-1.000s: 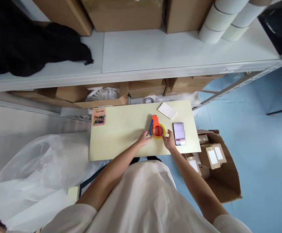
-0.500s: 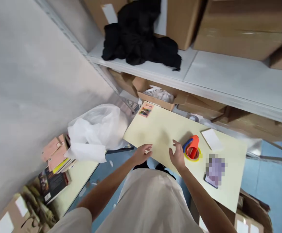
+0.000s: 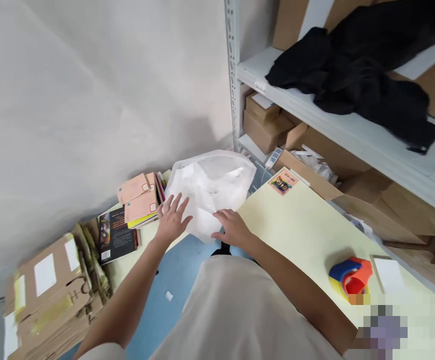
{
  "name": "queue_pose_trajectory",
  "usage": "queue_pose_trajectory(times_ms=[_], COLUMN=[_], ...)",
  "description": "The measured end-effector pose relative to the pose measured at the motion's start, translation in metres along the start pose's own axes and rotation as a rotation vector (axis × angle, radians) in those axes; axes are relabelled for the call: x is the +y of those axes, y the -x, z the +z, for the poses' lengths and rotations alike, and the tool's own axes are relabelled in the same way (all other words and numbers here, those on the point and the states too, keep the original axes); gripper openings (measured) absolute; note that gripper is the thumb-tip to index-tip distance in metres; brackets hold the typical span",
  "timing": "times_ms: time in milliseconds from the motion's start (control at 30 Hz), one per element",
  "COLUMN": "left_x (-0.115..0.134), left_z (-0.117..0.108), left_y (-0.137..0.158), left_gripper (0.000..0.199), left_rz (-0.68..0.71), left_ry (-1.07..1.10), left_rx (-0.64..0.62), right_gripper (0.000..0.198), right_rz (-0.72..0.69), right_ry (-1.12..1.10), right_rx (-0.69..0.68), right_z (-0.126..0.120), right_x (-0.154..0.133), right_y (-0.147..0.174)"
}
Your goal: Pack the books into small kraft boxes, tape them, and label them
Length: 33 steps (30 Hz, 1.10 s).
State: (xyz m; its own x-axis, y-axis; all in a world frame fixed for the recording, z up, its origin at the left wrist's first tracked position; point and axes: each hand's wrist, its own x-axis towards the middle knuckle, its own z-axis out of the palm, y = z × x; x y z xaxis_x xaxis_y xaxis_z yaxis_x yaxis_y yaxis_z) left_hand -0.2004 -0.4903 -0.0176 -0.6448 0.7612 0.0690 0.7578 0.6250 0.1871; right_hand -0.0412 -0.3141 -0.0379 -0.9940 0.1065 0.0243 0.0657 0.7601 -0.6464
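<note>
A translucent white plastic bag (image 3: pixel 217 185) with white sheeting bulges up between the two tables, against the wall. My left hand (image 3: pixel 173 220) reaches over its left side with the fingers spread and nothing in them. Near the bag's front right is my right hand (image 3: pixel 233 229), thumb and fingers apart, also holding nothing. Whether either hand touches the sheeting I cannot tell. Pink booklets (image 3: pixel 140 197) lie stacked just left of my left hand, with a dark book (image 3: pixel 118 235) beside them.
On the cream table (image 3: pixel 296 225) are a small pink picture card (image 3: pixel 284 181), a red and blue tape dispenser (image 3: pixel 352 277) and a white pad (image 3: pixel 389 275). Flattened cardboard (image 3: pixel 52 290) is piled at left. A metal shelf (image 3: pixel 255 75) carries black cloth (image 3: pixel 352 75) above cartons (image 3: pixel 268 125).
My view has swung left toward the wall and the bag. Both hands have moved from the cream table's edge to the bag, and the left hand's fingers have spread.
</note>
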Motion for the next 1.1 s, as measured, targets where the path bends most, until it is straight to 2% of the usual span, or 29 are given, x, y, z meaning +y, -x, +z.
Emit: queue_pose_trajectory(times_ms=[67, 133, 233, 333, 400, 467, 533, 633, 700, 767, 867, 1000, 1100], left_x=[-0.024, -0.037, -0.045, -0.049, -0.053, -0.056, -0.056, -0.049, -0.043, -0.037, -0.032, -0.03, -0.028], left_z=[0.001, 0.002, -0.002, -0.016, -0.029, -0.041, -0.05, -0.058, -0.061, -0.064, -0.071, -0.084, -0.101], left_y=[-0.023, -0.045, -0.069, -0.087, -0.1, -0.112, -0.122, -0.134, -0.14, -0.147, -0.16, -0.179, -0.194], left_gripper=[0.035, 0.021, 0.02, 0.024, 0.027, 0.039, 0.047, 0.036, 0.031, 0.031, 0.034, 0.031, 0.031], left_rz=[0.114, 0.212, 0.241, 0.215, 0.226, 0.258, 0.289, 0.315, 0.344, 0.387, 0.444, 0.502, 0.438], left_ry=[0.026, 0.074, 0.164, 0.302, 0.444, 0.575, 0.636, 0.641, 0.64, 0.627, 0.57, 0.456, 0.432], left_rx=[-0.082, -0.171, -0.221, -0.195, -0.201, -0.267, -0.366, -0.467, -0.47, -0.417, -0.341, -0.362, -0.222], right_gripper=[0.061, 0.061, 0.05, 0.022, 0.017, 0.018, 0.021, 0.028, 0.032, 0.036, 0.039, 0.041, 0.04], right_rz=[0.028, 0.071, 0.182, 0.271, 0.224, 0.157, 0.172, 0.238, 0.286, 0.339, 0.397, 0.459, 0.522], right_ry=[0.052, 0.111, 0.183, 0.158, 0.066, -0.068, -0.18, -0.293, -0.337, -0.357, -0.357, -0.284, -0.202], right_rx=[-0.006, -0.018, -0.023, -0.006, 0.007, 0.059, 0.194, 0.364, 0.394, 0.403, 0.48, 0.555, 0.672], right_z=[0.015, 0.026, 0.024, -0.004, -0.035, -0.07, -0.105, -0.148, -0.169, -0.186, -0.2, -0.204, -0.205], right_x=[-0.017, -0.03, -0.038, -0.035, -0.029, -0.022, -0.017, -0.017, -0.02, -0.023, -0.026, -0.023, -0.018], right_y=[-0.031, -0.056, -0.082, -0.096, -0.1, -0.099, -0.093, -0.074, -0.054, -0.032, 0.0, 0.028, 0.044])
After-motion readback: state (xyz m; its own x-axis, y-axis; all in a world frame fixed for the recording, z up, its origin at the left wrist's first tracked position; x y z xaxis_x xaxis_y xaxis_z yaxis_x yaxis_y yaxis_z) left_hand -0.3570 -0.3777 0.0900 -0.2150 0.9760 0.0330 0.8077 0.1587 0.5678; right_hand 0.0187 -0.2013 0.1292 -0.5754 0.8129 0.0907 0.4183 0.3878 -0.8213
